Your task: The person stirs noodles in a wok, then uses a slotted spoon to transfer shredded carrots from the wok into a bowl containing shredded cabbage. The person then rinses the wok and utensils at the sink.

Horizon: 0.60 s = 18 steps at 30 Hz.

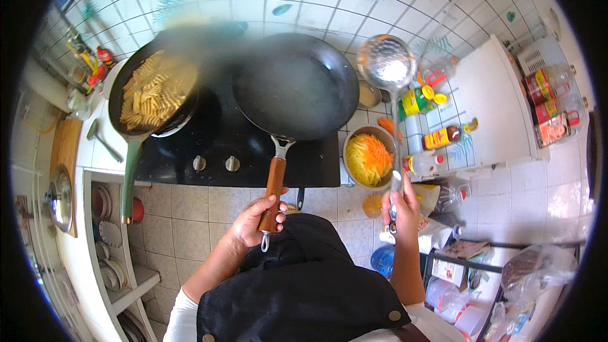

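My left hand [259, 216] is closed around the brown wooden handle of a dark frying pan [304, 90] over the right side of the black stove. A whitish haze blurs part of the pan, which shows no food. In my right hand [403, 209] is the handle of a metal ladle [387, 64], its shiny round bowl raised to the right of the pan. Beneath the ladle's handle, a bowl holds shredded yellow-green and orange vegetables [369, 157]. At the left, a green-handled pan [133, 145] contains crinkle-cut pieces of food [154, 92].
A green spatula [102, 140] lies on the left counter, near a glass lid [61, 197]. To the right stand a yellow-labelled sauce bottle [441, 137], other bottles and a white cabinet [479, 104]. A dark rack [494, 266] holds bags and containers at lower right.
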### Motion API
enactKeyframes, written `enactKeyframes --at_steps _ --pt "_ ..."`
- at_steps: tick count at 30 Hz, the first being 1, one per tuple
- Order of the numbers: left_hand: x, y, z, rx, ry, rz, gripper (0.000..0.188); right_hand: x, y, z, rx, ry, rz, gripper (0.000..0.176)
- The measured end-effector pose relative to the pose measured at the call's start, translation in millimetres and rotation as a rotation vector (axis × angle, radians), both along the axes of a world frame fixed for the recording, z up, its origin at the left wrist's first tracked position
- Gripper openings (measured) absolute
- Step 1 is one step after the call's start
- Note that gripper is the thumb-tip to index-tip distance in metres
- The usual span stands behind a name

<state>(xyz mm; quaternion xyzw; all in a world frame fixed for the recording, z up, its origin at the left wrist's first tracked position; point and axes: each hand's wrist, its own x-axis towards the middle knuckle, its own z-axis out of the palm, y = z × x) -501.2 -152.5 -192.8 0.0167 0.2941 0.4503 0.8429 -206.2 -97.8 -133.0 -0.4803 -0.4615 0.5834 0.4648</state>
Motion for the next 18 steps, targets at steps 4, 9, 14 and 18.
enactKeyframes --at_steps 4,9,14,18 --pt "2 3 -3 -0.064 -0.031 -0.002 0.039 31 -44 -24 0.011 -0.286 -0.258 0.055" --pt "3 5 -5 -0.089 -0.020 -0.035 0.038 49 -73 -105 0.325 -1.177 -0.375 0.054" --pt "1 5 -2 -0.128 0.006 -0.066 0.035 53 -78 -184 0.104 -1.269 -0.344 0.060" --pt "1 6 0 -0.143 0.035 -0.082 0.033 48 -74 -215 0.048 -1.364 -0.315 0.060"
